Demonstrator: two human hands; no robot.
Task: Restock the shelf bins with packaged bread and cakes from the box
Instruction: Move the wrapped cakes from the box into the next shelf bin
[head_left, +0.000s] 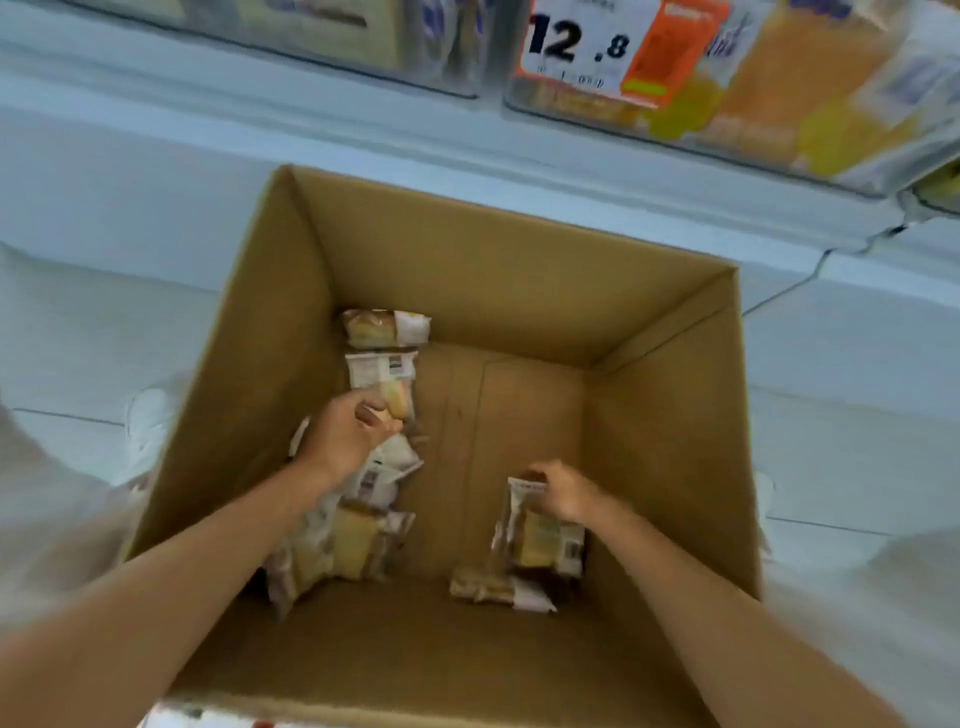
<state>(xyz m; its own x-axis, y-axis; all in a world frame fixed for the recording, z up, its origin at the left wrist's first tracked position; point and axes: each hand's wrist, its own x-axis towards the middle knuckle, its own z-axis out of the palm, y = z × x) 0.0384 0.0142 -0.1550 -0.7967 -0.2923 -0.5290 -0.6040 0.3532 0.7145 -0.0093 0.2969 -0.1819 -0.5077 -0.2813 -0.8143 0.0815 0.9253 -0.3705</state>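
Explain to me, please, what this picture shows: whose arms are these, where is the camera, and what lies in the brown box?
No machine: a person wears one camera on the head, so you look down along their own arms into an open cardboard box. Wrapped cakes lie on its bottom, mostly along the left wall. The left hand pinches one packet; the right hand grips another packet by its top edge. Above, shelf bins hold bagged bread, with a price tag reading 12.8.
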